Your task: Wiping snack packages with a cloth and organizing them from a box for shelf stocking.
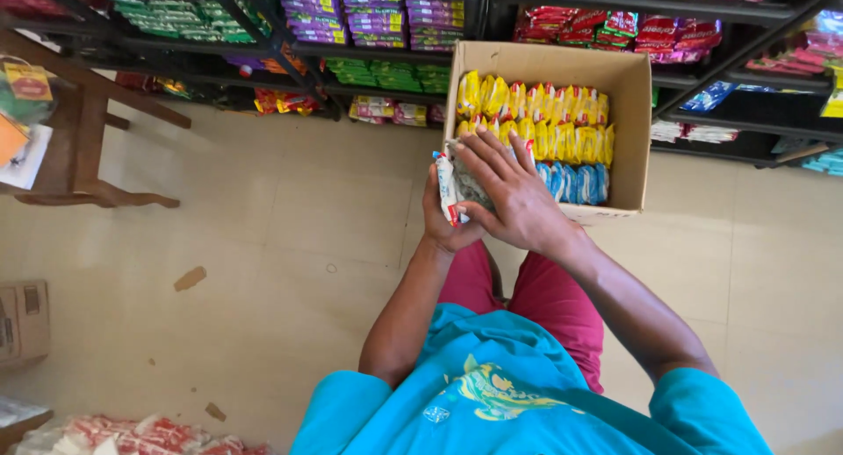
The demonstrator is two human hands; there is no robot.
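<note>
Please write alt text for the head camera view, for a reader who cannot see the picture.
Seen from above, a person's left hand and right hand hold a stack of white snack packets over an open cardboard box filled with yellow packets and blue packets. The box stands on a beige tiled floor before shelves of colourful packets.

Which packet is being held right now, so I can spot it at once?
Find the open cardboard box on the pale floor before the shelves, filled with upright yellow packets and blue packets. At its near left corner, the left hand and right hand hold a white packet. Only this one is white with red trim and outside the rows.
</note>
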